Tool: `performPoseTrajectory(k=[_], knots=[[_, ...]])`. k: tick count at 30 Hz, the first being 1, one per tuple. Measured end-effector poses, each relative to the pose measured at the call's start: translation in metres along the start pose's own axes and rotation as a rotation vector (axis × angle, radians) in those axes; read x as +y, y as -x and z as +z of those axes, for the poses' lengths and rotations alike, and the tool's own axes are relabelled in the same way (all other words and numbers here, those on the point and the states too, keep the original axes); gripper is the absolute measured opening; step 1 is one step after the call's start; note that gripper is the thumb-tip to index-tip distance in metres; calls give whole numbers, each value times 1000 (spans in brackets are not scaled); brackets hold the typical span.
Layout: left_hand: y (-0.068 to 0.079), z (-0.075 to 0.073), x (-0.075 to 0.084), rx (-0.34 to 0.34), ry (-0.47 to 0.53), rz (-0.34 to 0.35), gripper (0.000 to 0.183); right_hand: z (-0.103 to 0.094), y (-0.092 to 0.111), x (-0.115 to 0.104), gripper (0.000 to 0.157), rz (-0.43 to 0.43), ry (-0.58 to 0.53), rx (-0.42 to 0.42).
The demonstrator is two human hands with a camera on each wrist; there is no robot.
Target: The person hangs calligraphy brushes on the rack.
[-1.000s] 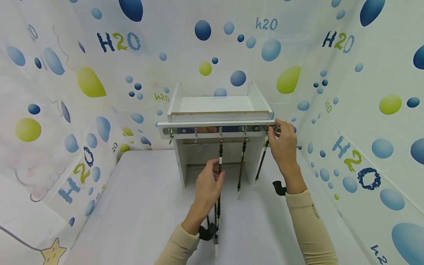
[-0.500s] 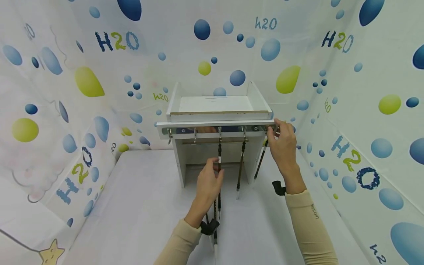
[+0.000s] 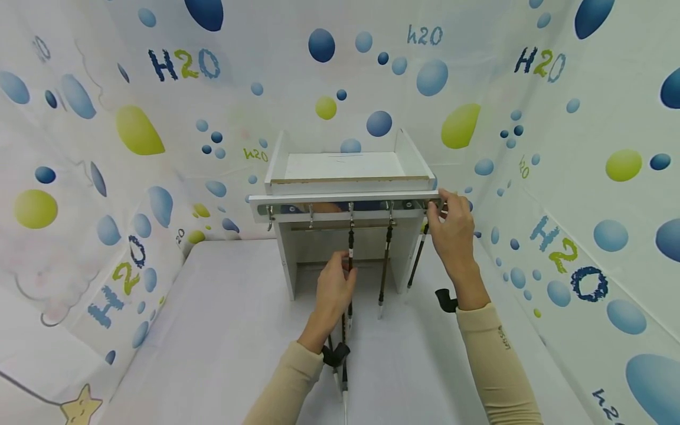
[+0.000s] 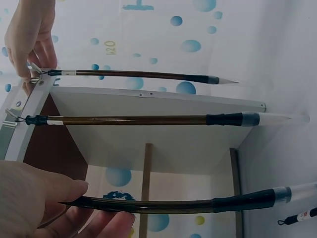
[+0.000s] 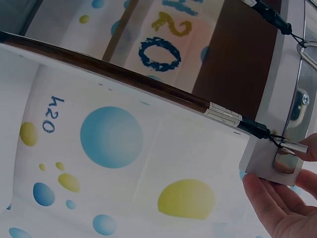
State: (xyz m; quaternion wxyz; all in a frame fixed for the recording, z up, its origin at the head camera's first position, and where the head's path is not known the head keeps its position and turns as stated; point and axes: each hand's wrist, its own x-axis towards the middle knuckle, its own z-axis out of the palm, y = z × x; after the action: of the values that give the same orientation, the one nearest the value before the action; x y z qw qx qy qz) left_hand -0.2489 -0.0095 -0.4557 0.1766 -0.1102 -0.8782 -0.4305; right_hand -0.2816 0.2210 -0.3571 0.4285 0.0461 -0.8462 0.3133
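Observation:
In the head view, my left hand (image 3: pixel 336 286) holds the handle of a calligraphy brush (image 3: pixel 350 239) hanging from the middle hook. The left wrist view shows the thumb above this brush's dark handle (image 4: pixel 163 206) and fingers below it. My right hand (image 3: pixel 453 227) grips the right end of the white hook rail (image 3: pixel 305 217), its thumb by the last hook. From that hook hangs another brush (image 3: pixel 418 257), whose cord loop (image 5: pixel 277 141) shows in the right wrist view. A further brush (image 3: pixel 385 265) hangs between the two. The two leftmost hooks (image 3: pixel 270 217) carry nothing.
The rail is on the front of a white shelf unit (image 3: pixel 287 260) with an open tray top (image 3: pixel 345 167). Below my left wrist, more brushes (image 3: pixel 345 372) lie on the white tabletop (image 3: pixel 223 330). A bubble-printed backdrop (image 3: pixel 212 118) surrounds the table on three sides.
The lower end of the brush in my left hand has swung away from me, toward the shelf. My right hand stays at the rail's end. The head view has shifted slightly.

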Motion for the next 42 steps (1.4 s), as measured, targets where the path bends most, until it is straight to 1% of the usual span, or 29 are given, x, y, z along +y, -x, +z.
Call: performPoseTrajectory(k=[6, 12, 17, 23, 33, 42], knots=[[-5, 3, -5, -11, -5, 11, 35, 1, 1, 0, 36, 2, 3, -5], [-10, 7, -7, -27, -9, -1, 37, 2, 1, 0, 36, 2, 1, -6], [-13, 11, -11, -27, -25, 11, 38, 2, 1, -1, 35, 1, 5, -7], [-16, 14, -15, -17, -60, 46, 29, 1, 1, -2, 36, -1, -2, -4], [-20, 14, -15, -15, -57, 47, 17, 2, 0, -1, 35, -9, -10, 10], [-19, 16, -17, -25, -41, 49, 15, 1, 0, 1, 35, -7, -1, 11]])
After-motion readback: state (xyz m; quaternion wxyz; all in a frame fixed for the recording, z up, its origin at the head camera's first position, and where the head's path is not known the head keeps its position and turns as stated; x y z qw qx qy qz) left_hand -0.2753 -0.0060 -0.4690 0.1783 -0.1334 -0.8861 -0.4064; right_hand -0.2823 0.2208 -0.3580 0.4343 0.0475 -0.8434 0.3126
